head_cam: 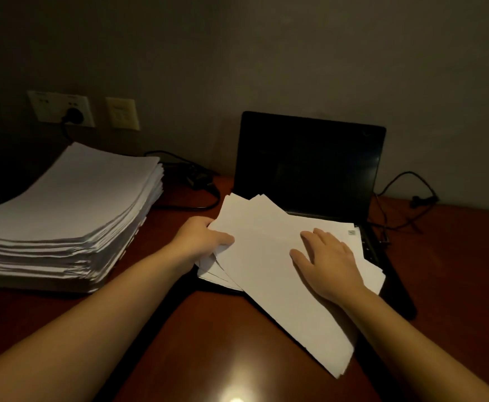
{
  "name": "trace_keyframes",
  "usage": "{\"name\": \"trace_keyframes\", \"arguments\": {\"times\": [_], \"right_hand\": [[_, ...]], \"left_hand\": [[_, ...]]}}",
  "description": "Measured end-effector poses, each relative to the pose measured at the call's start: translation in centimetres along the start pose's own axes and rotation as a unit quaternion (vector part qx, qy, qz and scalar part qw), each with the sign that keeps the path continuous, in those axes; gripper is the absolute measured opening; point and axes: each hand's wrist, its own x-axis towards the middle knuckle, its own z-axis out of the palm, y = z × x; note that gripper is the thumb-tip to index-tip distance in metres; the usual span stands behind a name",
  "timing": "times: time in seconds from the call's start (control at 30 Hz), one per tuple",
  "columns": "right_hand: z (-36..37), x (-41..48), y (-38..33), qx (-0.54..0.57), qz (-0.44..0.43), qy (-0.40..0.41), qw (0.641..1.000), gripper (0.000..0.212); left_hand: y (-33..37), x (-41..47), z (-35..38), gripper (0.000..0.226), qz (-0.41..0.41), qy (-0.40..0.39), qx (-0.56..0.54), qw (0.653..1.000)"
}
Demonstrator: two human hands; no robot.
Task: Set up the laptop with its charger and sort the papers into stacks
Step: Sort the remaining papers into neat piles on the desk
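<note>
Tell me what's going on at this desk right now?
A person is sorting papers. The left hand grips the left edge of a fanned batch of loose sheets lying across the keyboard of the open laptop, and the right hand rests flat on top of them. A tall paper stack sits to the left on the desk. A black plug is in the wall socket. The laptop's screen is dark.

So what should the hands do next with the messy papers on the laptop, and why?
Probably square up the loose papers and lift them off the laptop toward the tall stack. The left hand grips their left edge, the right hand lies flat on top, and the fanned sheets cover the keyboard, so it can't be used yet.
</note>
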Motion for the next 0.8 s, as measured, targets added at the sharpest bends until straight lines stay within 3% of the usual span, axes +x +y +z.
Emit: {"name": "trace_keyframes", "arguments": {"times": [0.07,0.13,0.2,0.3,0.37,0.43,0.53,0.6,0.67,0.8], "right_hand": [[-0.4,0.0,-0.4,-0.017,0.002,-0.004,1.0,0.058],[-1.1,0.4,-0.2,-0.025,-0.002,-0.023,0.999,0.062],[-2.2,1.2,0.2,-0.014,0.003,-0.042,0.999,0.077],[-3.9,2.5,0.9,0.003,-0.013,-0.018,1.0,0.105],[-5.0,2.8,1.3,0.062,-0.035,0.012,0.997,0.112],[-5.9,2.6,1.7,0.17,-0.047,0.013,0.984,0.095],[-6.6,2.2,1.8,0.23,-0.069,0.004,0.971,0.023],[-6.5,2.0,1.8,0.248,-0.074,0.014,0.966,0.021],[-6.3,1.7,1.8,0.283,-0.059,0.014,0.957,0.012],[-6.0,1.5,2.2,0.345,0.018,0.059,0.937,0.019]], "left_hand": [[-0.1,-0.2,-0.2,0.015,-0.007,-0.014,-0.017,1.0],[-0.1,-0.5,-0.5,0.025,0.01,-0.021,-0.015,1.0],[0.0,-0.7,-0.9,0.034,0.051,-0.024,-0.003,0.998],[0.7,-1.2,-1.8,0.026,0.101,-0.048,-0.021,0.993],[1.3,-1.4,-2.7,0.022,0.133,-0.063,-0.033,0.989],[1.5,-1.5,-3.3,0.02,0.146,-0.056,-0.043,0.987],[1.6,-1.0,-3.5,0.025,0.144,0.016,-0.069,0.987],[1.5,-0.5,-3.3,0.031,0.117,0.084,-0.105,0.984],[1.4,-0.6,-3.1,0.033,0.056,0.105,-0.187,0.975],[0.1,-1.9,-1.2,0.029,-0.002,0.001,-0.308,0.952]]}}
